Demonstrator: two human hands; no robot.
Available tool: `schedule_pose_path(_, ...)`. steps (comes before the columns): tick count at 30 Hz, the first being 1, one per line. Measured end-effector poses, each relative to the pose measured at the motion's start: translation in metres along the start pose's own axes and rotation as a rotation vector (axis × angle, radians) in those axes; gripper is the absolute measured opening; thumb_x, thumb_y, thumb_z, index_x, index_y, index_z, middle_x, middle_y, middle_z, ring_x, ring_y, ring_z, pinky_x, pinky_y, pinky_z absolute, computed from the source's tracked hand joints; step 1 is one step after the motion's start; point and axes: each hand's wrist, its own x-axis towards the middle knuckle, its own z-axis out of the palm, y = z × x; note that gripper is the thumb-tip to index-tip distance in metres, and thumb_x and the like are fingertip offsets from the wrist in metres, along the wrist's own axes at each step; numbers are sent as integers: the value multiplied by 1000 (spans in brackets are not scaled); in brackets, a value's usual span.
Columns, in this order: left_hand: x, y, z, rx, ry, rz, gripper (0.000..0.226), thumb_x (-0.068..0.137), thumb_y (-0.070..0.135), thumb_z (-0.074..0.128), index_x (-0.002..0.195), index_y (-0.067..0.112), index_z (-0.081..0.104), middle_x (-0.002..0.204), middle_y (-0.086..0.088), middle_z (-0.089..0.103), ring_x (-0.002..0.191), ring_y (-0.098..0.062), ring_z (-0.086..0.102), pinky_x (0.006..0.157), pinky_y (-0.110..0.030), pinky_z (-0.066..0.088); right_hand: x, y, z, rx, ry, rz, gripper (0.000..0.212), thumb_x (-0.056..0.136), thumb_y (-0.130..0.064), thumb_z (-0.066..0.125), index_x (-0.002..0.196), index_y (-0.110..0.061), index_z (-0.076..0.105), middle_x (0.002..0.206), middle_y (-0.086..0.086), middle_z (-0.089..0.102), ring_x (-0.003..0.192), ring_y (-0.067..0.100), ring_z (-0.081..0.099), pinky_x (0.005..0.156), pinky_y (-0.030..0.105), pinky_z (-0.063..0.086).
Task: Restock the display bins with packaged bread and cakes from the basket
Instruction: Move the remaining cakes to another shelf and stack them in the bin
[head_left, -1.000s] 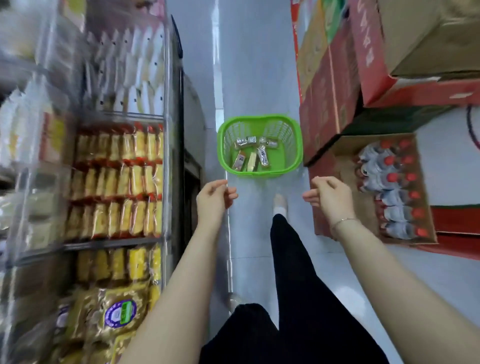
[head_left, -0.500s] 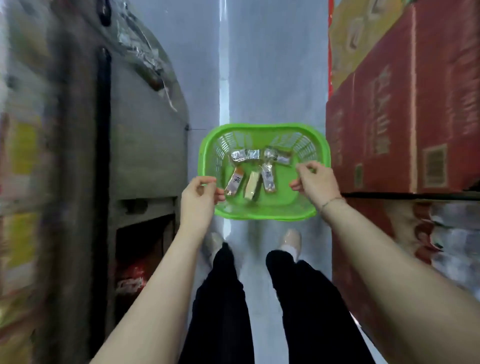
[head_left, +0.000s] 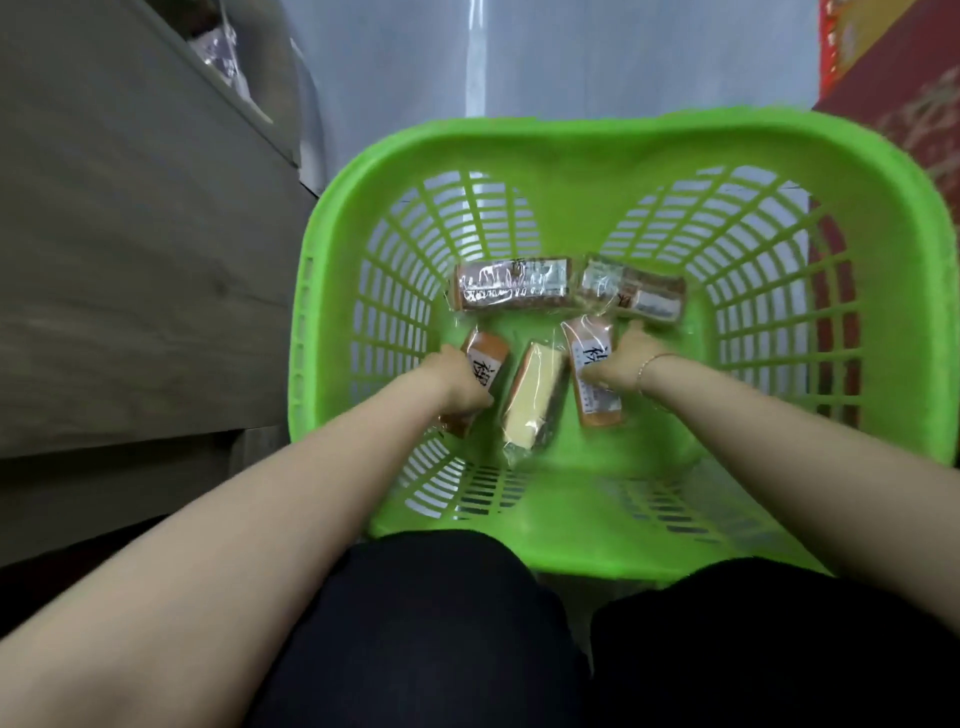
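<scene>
Both hands are down in the green basket w/ your left hand curled on the left cake pack and right hand on the right cake pack, tho can't tell how tight, so imo get a full wrap on each before lifting.

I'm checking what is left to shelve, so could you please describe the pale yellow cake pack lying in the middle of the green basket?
The pale yellow cake slice in clear plastic wrap lies flat on the floor of the green slotted plastic basket, angled, between two orange-brown packs. Neither hand holds it: the left hand and right hand are each on a neighbouring pack.
</scene>
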Motion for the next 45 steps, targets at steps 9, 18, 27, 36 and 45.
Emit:
schedule_pose_path(9, 5, 5, 2, -39, 104, 59, 59, 84, 44, 63, 124, 3, 50, 116, -14, 61, 103, -31, 61, 77, -30, 48, 4, 13, 14, 502, -49, 52, 51, 77, -28, 75, 117, -4, 54, 106, 13, 66, 79, 24, 63, 61, 26, 49)
schedule_pose_path(18, -244, 14, -104, -1460, -252, 44, 18, 87, 13, 47, 70, 16, 51, 62, -1, 47, 52, -14, 48, 44, -17, 44, -238, -42, -118, 1468, -342, -83, 12, 88, -20, 53, 79, -16, 60, 67, 3, 65, 61, 19, 63, 70, 36, 56)
schedule_pose_path(27, -571, -12, -235, -1505, 86, 211, 58, 72, 27, 74, 121, 2, 55, 108, -14, 68, 86, -26, 69, 71, -36, 58, -569, -122, -235, 1436, -655, -368, 30, 78, -22, 57, 99, -4, 69, 102, 17, 66, 91, 29, 64, 87, 41, 52)
schedule_pose_path(36, -770, -74, -274, -1501, 422, 375, 43, 95, 52, 39, 98, 29, 75, 103, -2, 73, 103, -25, 67, 95, -43, 50, -764, -195, -276, 801, -623, -751, 50, 64, -13, 69, 113, -7, 62, 90, 8, 71, 75, 20, 69, 63, 36, 59)
schedule_pose_path(45, -907, -185, -181, -1736, 780, 255, 55, 69, 56, 65, 109, 19, 58, 110, -9, 69, 90, -25, 68, 61, -31, 48, -875, -236, -212, 290, -897, -975, 37, 78, -27, 68, 114, -31, 62, 109, 0, 71, 96, 18, 69, 69, 23, 55)
